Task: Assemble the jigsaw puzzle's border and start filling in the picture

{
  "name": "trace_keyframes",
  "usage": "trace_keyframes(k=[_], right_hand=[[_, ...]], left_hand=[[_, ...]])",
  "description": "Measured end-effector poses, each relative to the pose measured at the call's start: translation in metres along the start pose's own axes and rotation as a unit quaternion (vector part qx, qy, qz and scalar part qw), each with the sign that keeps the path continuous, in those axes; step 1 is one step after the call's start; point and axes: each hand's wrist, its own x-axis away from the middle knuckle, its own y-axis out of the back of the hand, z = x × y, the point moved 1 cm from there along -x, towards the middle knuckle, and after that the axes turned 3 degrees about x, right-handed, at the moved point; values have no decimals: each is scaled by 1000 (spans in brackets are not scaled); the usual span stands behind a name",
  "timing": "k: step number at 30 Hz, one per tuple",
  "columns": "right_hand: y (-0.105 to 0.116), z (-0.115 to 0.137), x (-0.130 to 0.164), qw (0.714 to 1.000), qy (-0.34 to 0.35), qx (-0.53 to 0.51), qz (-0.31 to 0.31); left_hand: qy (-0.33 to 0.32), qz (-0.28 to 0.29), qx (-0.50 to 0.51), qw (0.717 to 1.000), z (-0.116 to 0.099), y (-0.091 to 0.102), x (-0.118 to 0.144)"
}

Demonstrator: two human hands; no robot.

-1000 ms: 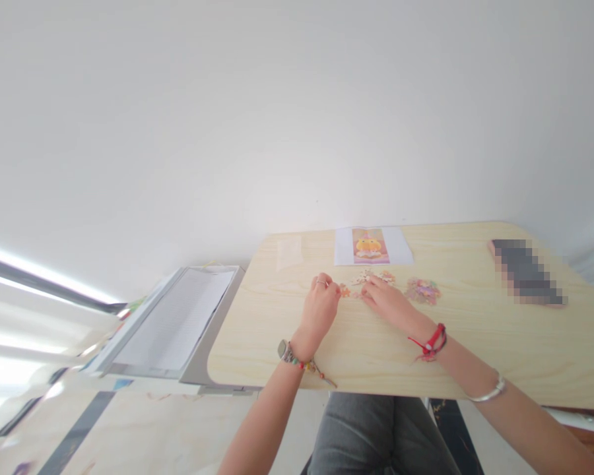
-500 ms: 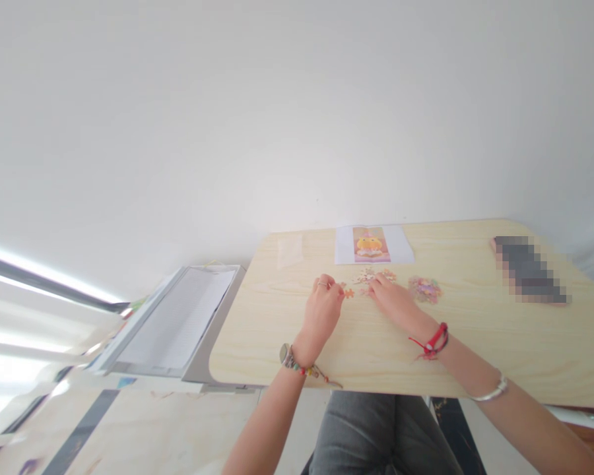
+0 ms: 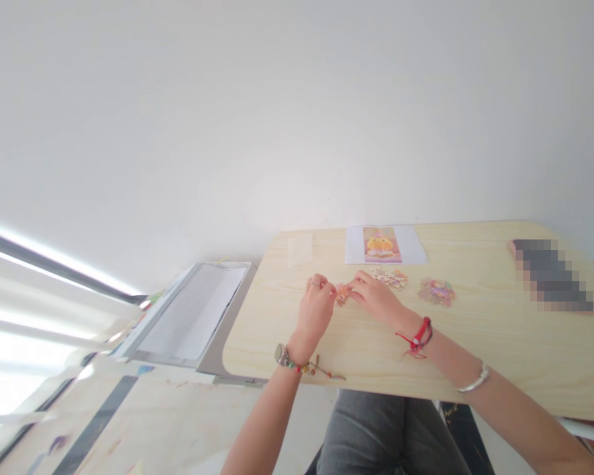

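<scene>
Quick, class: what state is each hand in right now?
Left hand: closed, pinching puzzle pieces.
Right hand: at the same puzzle pieces; grip cannot be told.

The tabletop [image 3: 400,359] is pale yellow with a streaky wood grain. A white sheet [image 3: 414,245] bears a printed picture [image 3: 381,244], yellow-orange on pink. The leftmost puzzle pieces [image 3: 342,295] are orange-pink; the 2 piles to their right [image 3: 437,292] mix pink, cream and purple. The knotted bracelet [image 3: 418,343] is red, the bangle [image 3: 476,379] silver, the trousers [image 3: 366,435] plain grey.
</scene>
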Motion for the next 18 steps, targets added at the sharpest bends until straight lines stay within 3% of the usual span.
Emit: trace_keyframes(k=[10, 18], right_hand=[[-6, -9, -2, 999, -18, 30, -5], [2, -38, 33, 985, -122, 109, 46]], left_hand=[[33, 8, 11, 999, 13, -16, 2], [21, 14, 24, 999, -11, -14, -1]])
